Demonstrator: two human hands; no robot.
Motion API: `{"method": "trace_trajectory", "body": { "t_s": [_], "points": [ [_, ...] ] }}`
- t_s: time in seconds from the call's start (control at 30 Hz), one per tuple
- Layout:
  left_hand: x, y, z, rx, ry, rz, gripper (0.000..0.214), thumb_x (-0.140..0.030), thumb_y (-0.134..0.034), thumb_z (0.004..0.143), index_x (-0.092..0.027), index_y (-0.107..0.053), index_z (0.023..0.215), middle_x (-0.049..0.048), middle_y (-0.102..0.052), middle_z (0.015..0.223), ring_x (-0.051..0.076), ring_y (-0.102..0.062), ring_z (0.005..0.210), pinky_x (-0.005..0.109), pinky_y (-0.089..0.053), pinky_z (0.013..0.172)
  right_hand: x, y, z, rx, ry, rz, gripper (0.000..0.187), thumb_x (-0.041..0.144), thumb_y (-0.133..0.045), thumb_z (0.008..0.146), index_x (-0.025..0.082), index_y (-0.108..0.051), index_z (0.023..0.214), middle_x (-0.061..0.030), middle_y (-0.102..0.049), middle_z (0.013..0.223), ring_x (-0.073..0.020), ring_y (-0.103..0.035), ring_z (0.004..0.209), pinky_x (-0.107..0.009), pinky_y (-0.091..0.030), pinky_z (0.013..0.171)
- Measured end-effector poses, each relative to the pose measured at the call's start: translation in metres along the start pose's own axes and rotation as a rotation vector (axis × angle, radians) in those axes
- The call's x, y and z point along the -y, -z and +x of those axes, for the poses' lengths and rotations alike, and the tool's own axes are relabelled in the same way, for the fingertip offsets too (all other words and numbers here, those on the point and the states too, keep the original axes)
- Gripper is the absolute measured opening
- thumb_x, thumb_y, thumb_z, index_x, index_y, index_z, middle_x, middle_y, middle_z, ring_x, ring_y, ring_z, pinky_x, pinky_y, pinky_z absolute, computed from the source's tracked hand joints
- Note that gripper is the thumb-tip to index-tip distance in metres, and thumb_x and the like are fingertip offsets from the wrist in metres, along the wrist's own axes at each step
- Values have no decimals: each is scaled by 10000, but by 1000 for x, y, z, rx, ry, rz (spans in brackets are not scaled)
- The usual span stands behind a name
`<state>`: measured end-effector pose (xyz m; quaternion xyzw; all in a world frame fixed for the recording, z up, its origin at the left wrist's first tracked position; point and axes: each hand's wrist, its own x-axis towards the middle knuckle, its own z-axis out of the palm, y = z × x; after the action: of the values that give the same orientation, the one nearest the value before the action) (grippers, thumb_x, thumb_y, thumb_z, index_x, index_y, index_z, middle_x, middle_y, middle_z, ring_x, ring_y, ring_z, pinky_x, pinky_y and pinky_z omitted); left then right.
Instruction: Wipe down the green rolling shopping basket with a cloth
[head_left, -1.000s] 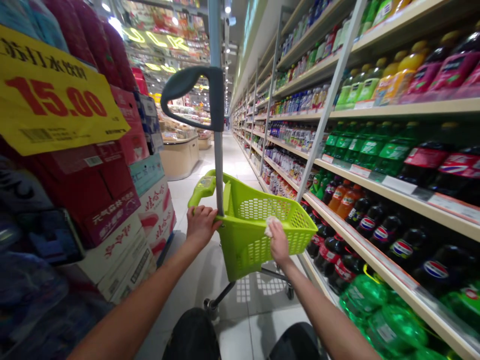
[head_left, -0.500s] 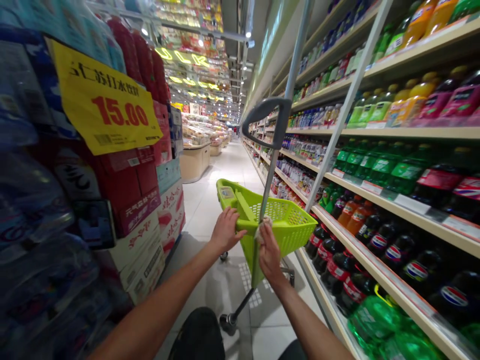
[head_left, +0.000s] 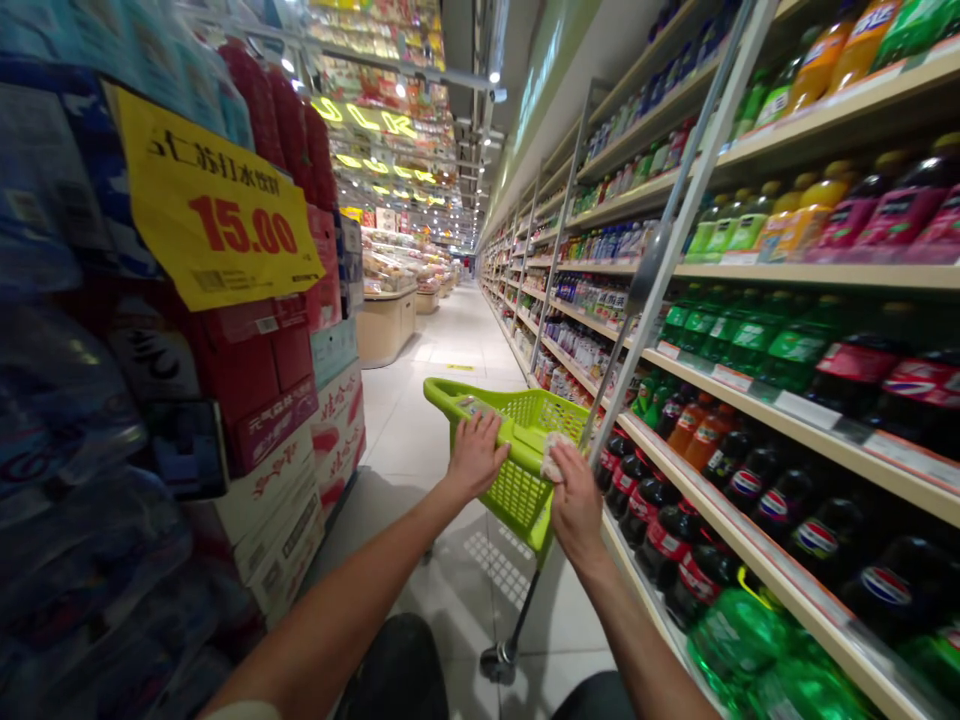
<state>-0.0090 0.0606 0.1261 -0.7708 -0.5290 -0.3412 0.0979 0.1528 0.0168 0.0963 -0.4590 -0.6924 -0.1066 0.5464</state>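
In front of my knees stands a small lime-green shopping cart [head_left: 516, 492] with a perforated basket on a wheeled metal frame. My left hand [head_left: 476, 456] grips its near rim, fingers hooked over the edge. A crumpled whitish cloth [head_left: 553, 458] is pinched in my right hand [head_left: 577, 502] and pressed to the rim's right corner. Just right of that hand, the cart's grey metal pole [head_left: 611, 370] leans up toward the shelves, its dark handle seen edge-on. A caster wheel [head_left: 498, 660] rests on the floor below.
Drink shelves [head_left: 795, 465] full of soda bottles run close along my right. On the left rise stacked drink cartons [head_left: 281, 530] and bottle packs, with a yellow price sign [head_left: 225, 205]. A tiled aisle [head_left: 461, 330] leads ahead past display bins [head_left: 386, 325].
The cart has turned, its pole and handle swinging right toward the shelves. My right hand and the cloth have moved from the pole to the basket rim. My left hand has shifted slightly right.
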Motion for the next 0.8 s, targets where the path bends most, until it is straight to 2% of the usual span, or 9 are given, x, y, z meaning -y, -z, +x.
{"method": "trace_trajectory", "body": {
  "t_s": [0.07, 0.13, 0.27, 0.37, 0.47, 0.57, 0.67, 0.73, 0.8],
  "points": [
    [-4, 0, -2, -8, -55, -10, 373, -302, -425, 830, -175, -501, 1172, 89, -514, 1255, 263, -399, 1183, 496, -278, 991, 5, -1, 3, 82, 77, -16, 435, 76, -356, 753, 192, -583, 1106, -76, -568, 1169, -201, -448, 1153, -432, -318, 1012],
    [-2, 3, -3, -10, -72, -27, 325, -275, -401, 843, -206, -526, 1136, 66, -531, 1238, 235, -421, 1170, 490, -274, 995, -1, 5, 8, 141, 131, -51, 432, 69, -361, 744, 193, -597, 1084, -78, -570, 1167, -206, -444, 1155, -427, -316, 1011],
    [8, 4, -5, 1, -17, -35, 351, -241, -396, 839, -183, -486, 1173, 85, -457, 1311, 232, -352, 1240, 510, -247, 1010, -27, 17, 19, 74, 49, -161, 389, 96, -358, 759, 155, -614, 1046, -122, -588, 1120, -233, -477, 1108, -442, -368, 958],
    [11, 3, -6, 10, -91, -57, 375, -200, -404, 823, -158, -475, 1189, 103, -459, 1306, 226, -352, 1242, 486, -265, 1017, -22, 2, 23, 52, 26, -162, 395, 95, -344, 774, 147, -599, 1071, -131, -581, 1132, -235, -470, 1120, -454, -357, 964],
    [18, 5, -3, 22, -186, -98, 355, -154, -381, 817, -169, -512, 1147, 87, -527, 1239, 191, -433, 1177, 421, -315, 1006, -7, -15, 24, 131, 121, -101, 423, 71, -339, 776, 152, -576, 1117, -120, -541, 1205, -229, -401, 1198, -461, -303, 1008],
    [27, 10, 0, 18, -124, -67, 341, -234, -408, 827, -155, -512, 1142, 94, -536, 1224, 210, -444, 1165, 429, -310, 1008, -12, -10, 23, 144, 160, -92, 435, 64, -330, 776, 156, -575, 1123, -110, -528, 1226, -219, -376, 1221, -446, -308, 1014],
    [25, 13, -3, 32, -72, -29, 383, -310, -448, 817, -126, -505, 1149, 108, -543, 1212, 237, -423, 1180, 443, -281, 1022, -23, -4, 25, 47, 67, -148, 426, 74, -329, 774, 156, -587, 1103, -112, -541, 1206, -222, -401, 1200, -452, -332, 1001],
    [19, 14, -6, 62, -91, -26, 386, -302, -457, 812, -127, -499, 1154, 101, -553, 1198, 223, -444, 1157, 419, -285, 1023, -17, -12, 25, 41, 72, -141, 421, 80, -337, 770, 152, -586, 1102, -113, -541, 1205, -226, -404, 1199, -464, -326, 1005],
    [15, 16, -8, 103, -141, -25, 384, -281, -444, 817, -151, -478, 1177, 83, -544, 1215, 199, -445, 1155, 409, -268, 1034, -4, -24, 24, 104, 171, -86, 426, 77, -341, 767, 156, -582, 1109, -105, -540, 1210, -221, -394, 1210, -463, -324, 1009]
  ]
}}
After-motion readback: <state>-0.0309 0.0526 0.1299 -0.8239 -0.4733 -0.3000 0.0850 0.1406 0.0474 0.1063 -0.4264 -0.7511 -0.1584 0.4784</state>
